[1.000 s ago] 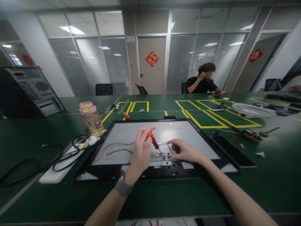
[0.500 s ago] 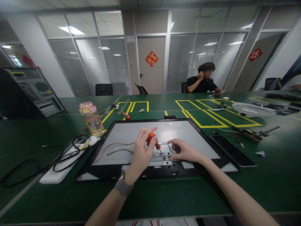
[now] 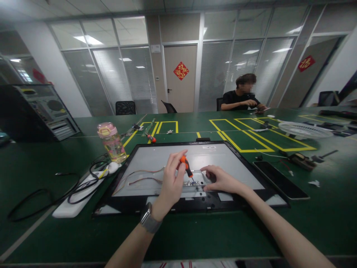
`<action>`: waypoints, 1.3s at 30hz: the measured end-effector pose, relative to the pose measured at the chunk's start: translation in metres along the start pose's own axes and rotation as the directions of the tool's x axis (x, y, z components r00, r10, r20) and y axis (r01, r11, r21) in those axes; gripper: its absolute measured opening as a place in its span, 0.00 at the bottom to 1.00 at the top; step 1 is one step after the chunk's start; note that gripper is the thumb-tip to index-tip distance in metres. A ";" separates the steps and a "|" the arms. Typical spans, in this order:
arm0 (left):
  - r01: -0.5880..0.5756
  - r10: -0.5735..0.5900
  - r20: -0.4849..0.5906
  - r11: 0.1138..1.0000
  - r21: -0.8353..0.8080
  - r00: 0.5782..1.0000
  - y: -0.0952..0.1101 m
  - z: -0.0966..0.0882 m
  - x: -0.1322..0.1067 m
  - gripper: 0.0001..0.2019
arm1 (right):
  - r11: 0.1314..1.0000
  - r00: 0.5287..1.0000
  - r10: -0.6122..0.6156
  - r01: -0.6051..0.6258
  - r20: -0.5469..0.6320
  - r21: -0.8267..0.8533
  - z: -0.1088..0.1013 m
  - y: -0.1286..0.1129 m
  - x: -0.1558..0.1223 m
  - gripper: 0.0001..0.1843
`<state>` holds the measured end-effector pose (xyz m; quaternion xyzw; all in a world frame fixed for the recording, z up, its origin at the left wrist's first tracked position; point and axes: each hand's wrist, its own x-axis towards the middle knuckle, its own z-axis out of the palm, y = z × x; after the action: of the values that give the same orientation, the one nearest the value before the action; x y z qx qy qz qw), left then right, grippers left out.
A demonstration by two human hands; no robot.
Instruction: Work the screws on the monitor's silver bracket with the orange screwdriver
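Note:
A monitor panel (image 3: 145, 158) with a black frame lies face down on the green table (image 3: 195, 230) in front of me. My left hand (image 3: 171, 182), with a watch on the wrist, is closed round an orange-handled screwdriver (image 3: 186, 166) whose tip rests on a small metal board (image 3: 192, 184) at the panel's lower middle. My right hand (image 3: 221, 179) lies on the panel just right of that board, fingers curled and pressing down on its edge. Thin wires (image 3: 139, 178) run left from the board across the panel.
A pink-lidded bottle (image 3: 112, 142) and black cables (image 3: 80, 182) on a white strip lie to the left. A dark phone (image 3: 280, 179) and small parts lie to the right, a white fan grille (image 3: 302, 130) behind. A computer case (image 3: 41, 111) stands far left. A person (image 3: 242, 96) sits opposite.
My hands have hardly moved on the panel; the screwdriver handle has shifted slightly. The person opposite has lowered a hand from the head to the table. The view has shifted a little.

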<state>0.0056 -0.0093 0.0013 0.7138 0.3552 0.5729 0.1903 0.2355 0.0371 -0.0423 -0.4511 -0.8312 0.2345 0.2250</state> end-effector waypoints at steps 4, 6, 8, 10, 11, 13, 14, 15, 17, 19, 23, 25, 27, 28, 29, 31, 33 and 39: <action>-0.003 0.003 0.011 1.000 -0.002 1.000 -0.001 0.001 0.000 0.17 | 1.000 1.000 -0.002 0.002 0.000 0.001 0.000 0.000 0.000 0.33; -0.008 0.008 0.007 1.000 -0.024 1.000 -0.001 0.001 0.000 0.17 | 1.000 1.000 -0.001 0.001 -0.002 0.002 0.000 -0.001 0.000 0.33; -0.010 0.010 -0.005 1.000 -0.030 1.000 0.000 0.001 0.000 0.17 | 1.000 1.000 -0.001 0.001 -0.003 0.002 0.000 -0.002 0.000 0.33; -0.012 0.012 -0.022 1.000 0.000 1.000 0.001 0.000 0.001 0.16 | 1.000 1.000 -0.003 0.003 -0.003 0.000 0.000 -0.002 0.000 0.33; -0.012 0.012 -0.024 1.000 0.016 1.000 0.001 0.000 0.001 0.15 | 1.000 1.000 -0.005 0.005 -0.002 0.000 0.000 -0.002 0.000 0.33; -0.009 0.009 -0.020 1.000 0.017 1.000 0.002 -0.001 0.001 0.15 | 1.000 1.000 -0.004 0.004 -0.003 -0.001 0.000 -0.001 0.000 0.33; -0.004 0.004 -0.010 1.000 0.003 1.000 0.002 -0.001 0.001 0.15 | 1.000 1.000 -0.003 0.003 -0.005 0.000 0.000 -0.001 0.000 0.33; 0.003 -0.003 0.001 1.000 -0.012 1.000 0.002 -0.002 0.001 0.16 | 1.000 1.000 -0.002 0.002 -0.007 0.000 0.000 -0.001 0.000 0.33; 0.017 -0.016 0.008 1.000 -0.023 1.000 0.001 -0.002 0.002 0.16 | 1.000 1.000 -0.004 0.004 -0.009 0.003 0.000 -0.001 0.000 0.33; 0.012 -0.012 -0.017 1.000 0.000 1.000 0.001 -0.002 0.002 0.13 | 1.000 1.000 -0.003 0.003 -0.005 0.009 0.000 0.000 0.000 0.33; 0.018 -0.019 -0.020 1.000 -0.015 1.000 0.000 -0.002 0.002 0.14 | 1.000 1.000 0.003 -0.003 -0.001 0.007 0.001 0.000 0.000 0.34; 0.030 -0.030 0.002 0.999 -0.040 1.000 0.001 -0.002 0.001 0.17 | 1.000 1.000 0.006 -0.006 -0.001 0.003 0.001 0.000 0.000 0.34; 0.026 -0.027 -0.001 0.999 -0.031 1.000 0.001 -0.002 0.001 0.17 | 1.000 1.000 0.010 -0.010 0.000 0.000 0.000 -0.002 -0.001 0.34; 0.021 -0.021 -0.011 1.000 -0.011 1.000 0.001 -0.002 0.001 0.16 | 1.000 1.000 0.011 -0.011 0.001 -0.001 0.000 -0.002 -0.001 0.34; 0.015 -0.015 -0.022 1.000 0.013 1.000 0.001 -0.002 0.001 0.15 | 1.000 1.000 0.012 -0.012 0.002 -0.002 0.000 -0.003 -0.001 0.34; 0.005 -0.003 -0.035 0.999 0.047 0.999 0.002 -0.002 0.001 0.13 | 1.000 1.000 0.014 -0.014 0.005 -0.001 -0.001 -0.003 -0.001 0.33; -0.006 0.008 -0.028 0.999 0.049 1.000 0.002 -0.002 0.001 0.13 | 1.000 1.000 0.013 -0.013 0.004 -0.004 -0.001 -0.003 -0.001 0.33; -0.012 0.016 -0.053 0.998 0.070 0.998 0.003 -0.002 0.001 0.12 | 1.000 1.000 0.001 -0.001 -0.001 0.002 0.000 -0.002 0.000 0.33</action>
<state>0.0048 -0.0104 0.0048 0.7068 0.3747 0.5805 0.1519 0.2346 0.0360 -0.0414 -0.4514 -0.8307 0.2351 0.2255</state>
